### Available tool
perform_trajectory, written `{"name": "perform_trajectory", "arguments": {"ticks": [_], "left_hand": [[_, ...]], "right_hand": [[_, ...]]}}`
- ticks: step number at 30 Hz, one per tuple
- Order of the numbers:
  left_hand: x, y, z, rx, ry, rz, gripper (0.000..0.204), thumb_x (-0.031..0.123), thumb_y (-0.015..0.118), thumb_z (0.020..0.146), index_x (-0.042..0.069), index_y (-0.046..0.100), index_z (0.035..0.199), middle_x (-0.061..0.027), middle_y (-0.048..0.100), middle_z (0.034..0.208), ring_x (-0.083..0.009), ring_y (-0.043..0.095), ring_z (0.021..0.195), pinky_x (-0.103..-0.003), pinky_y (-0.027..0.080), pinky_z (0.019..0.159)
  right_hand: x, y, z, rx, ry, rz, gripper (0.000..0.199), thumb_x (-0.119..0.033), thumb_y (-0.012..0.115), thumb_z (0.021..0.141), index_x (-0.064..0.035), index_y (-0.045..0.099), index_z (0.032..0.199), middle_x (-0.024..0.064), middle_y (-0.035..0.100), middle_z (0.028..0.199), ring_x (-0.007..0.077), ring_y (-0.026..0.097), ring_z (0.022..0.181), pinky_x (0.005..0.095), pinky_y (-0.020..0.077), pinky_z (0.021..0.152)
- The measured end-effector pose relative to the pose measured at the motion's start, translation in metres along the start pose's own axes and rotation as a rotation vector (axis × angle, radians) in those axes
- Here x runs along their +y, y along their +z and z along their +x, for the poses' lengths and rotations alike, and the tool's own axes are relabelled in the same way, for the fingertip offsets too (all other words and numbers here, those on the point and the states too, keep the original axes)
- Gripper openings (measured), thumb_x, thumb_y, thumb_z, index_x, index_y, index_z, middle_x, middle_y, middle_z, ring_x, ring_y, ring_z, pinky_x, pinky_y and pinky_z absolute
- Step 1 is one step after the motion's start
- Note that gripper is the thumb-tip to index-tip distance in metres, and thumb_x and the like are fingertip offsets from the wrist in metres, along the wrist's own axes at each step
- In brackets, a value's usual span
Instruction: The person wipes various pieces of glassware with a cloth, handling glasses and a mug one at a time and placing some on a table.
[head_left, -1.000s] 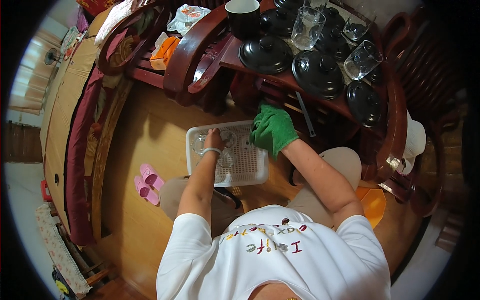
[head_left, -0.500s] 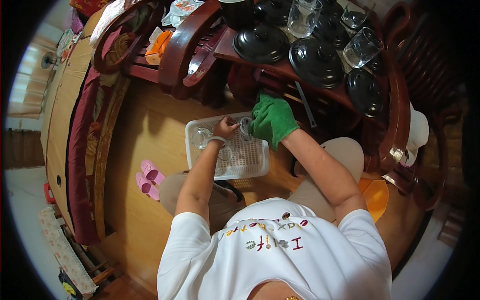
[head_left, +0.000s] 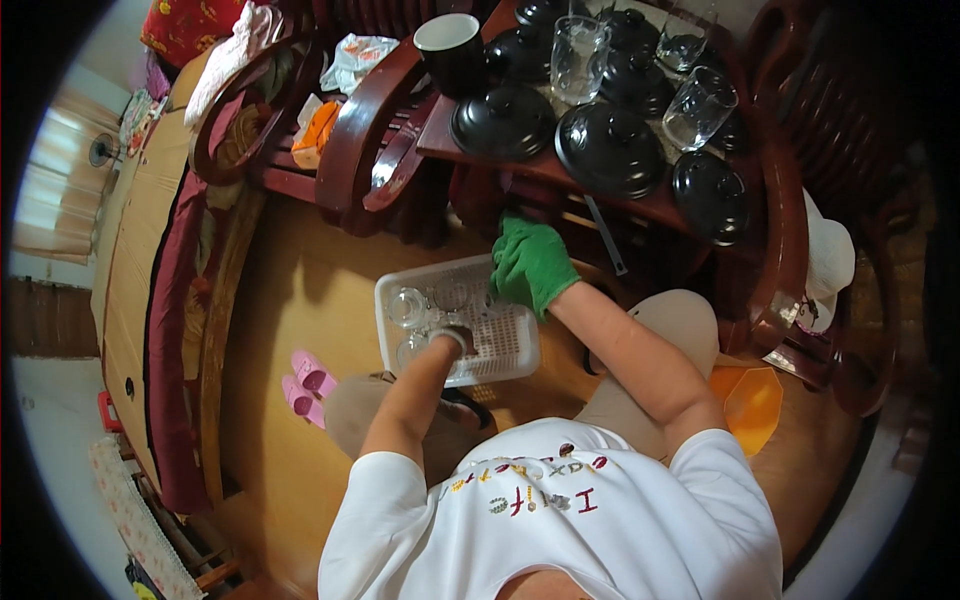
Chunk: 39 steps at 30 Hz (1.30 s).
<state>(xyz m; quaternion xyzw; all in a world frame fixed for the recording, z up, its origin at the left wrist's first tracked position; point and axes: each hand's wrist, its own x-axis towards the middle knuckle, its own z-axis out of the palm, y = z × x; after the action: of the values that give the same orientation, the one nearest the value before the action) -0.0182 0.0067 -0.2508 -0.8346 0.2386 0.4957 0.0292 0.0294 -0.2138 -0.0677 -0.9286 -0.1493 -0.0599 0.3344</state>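
A white plastic basket (head_left: 386, 335) on the floor in front of me holds several clear glass cups (head_left: 408, 308). My left hand (head_left: 462, 340) reaches down into the near middle of the basket beside the cups. Its fingers are too dark and hidden to make out. Over the basket's far right corner is my right hand, covered in bunched green cloth (head_left: 535, 272) that may be a glove. Its fingers look curled under the cloth, and what they grip is hidden. Part of a clear glass shows low against the cloth's left side.
Beyond the basket stands a dark red wooden table (head_left: 440, 140). It bears several black lids (head_left: 610, 150), clear glasses (head_left: 698, 108) and a black cup (head_left: 448, 55). Pink slippers (head_left: 308, 385) lie on the left, an orange container (head_left: 750, 405) at the right. Wooden chairs stand nearby.
My left hand has come away from the cup near the green cloth and moved nearer to me, into the basket. The green-covered right hand has shifted slightly left and down in view.
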Motion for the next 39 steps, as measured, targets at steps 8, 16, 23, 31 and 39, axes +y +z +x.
{"name": "perform_trajectory", "arguments": {"ticks": [8, 16, 23, 31, 39], "left_hand": [[0.018, 0.014, -0.018, 0.125, -0.164, 0.129, 0.038, 0.036, 0.052, 0.086, 0.008, 0.064, 0.109, -0.0133, 0.06, 0.118, -0.0291, 0.058, 0.108, -0.04, 0.047, 0.089], [0.005, 0.014, 0.001, 0.156, -0.036, 0.113, 0.032, 0.027, 0.053, 0.084, 0.004, 0.065, 0.102, -0.0176, 0.061, 0.113, -0.0317, 0.058, 0.107, -0.04, 0.046, 0.09], [0.038, -0.023, -0.029, 0.008, -0.013, -0.528, 0.026, 0.017, 0.06, 0.076, -0.003, 0.063, 0.093, -0.0163, 0.067, 0.081, -0.0276, 0.065, 0.075, -0.039, 0.053, 0.065], [0.049, -0.08, -0.072, 0.031, -0.14, -1.178, 0.027, 0.021, 0.056, 0.085, -0.003, 0.061, 0.096, -0.0146, 0.066, 0.083, -0.0252, 0.065, 0.076, -0.035, 0.055, 0.056], [0.018, -0.089, -0.119, 1.03, 0.288, -0.581, 0.029, 0.024, 0.058, 0.083, 0.0, 0.062, 0.098, -0.0161, 0.066, 0.082, -0.0237, 0.066, 0.072, -0.037, 0.052, 0.066]], "right_hand": [[-0.01, 0.002, -0.011, 0.147, -0.046, 0.013, 0.007, -0.009, 0.057, 0.063, -0.0112, 0.05, 0.062, 0.0053, 0.051, 0.062, 0.0272, 0.052, 0.065, 0.0349, 0.0424, 0.058], [0.005, 0.033, -0.009, 0.14, 0.023, 0.051, 0.009, -0.011, 0.056, 0.065, -0.0045, 0.056, 0.071, 0.015, 0.055, 0.069, 0.0344, 0.053, 0.073, 0.0396, 0.0431, 0.067], [-0.011, 0.015, -0.012, 0.01, -0.097, -0.083, 0.016, -0.01, 0.054, 0.069, -0.0017, 0.057, 0.082, 0.0196, 0.057, 0.081, 0.0363, 0.055, 0.077, 0.041, 0.0442, 0.072], [-0.038, -0.002, -0.011, 0.074, -0.007, 0.152, 0.011, -0.011, 0.055, 0.073, -0.0034, 0.057, 0.081, 0.0209, 0.059, 0.08, 0.0359, 0.058, 0.08, 0.0438, 0.0459, 0.069], [-0.09, -0.029, -0.033, 0.195, -0.348, -0.097, 0.007, -0.015, 0.064, 0.058, -0.0073, 0.064, 0.058, 0.0163, 0.059, 0.057, 0.0289, 0.059, 0.054, 0.0391, 0.0459, 0.051]]}}
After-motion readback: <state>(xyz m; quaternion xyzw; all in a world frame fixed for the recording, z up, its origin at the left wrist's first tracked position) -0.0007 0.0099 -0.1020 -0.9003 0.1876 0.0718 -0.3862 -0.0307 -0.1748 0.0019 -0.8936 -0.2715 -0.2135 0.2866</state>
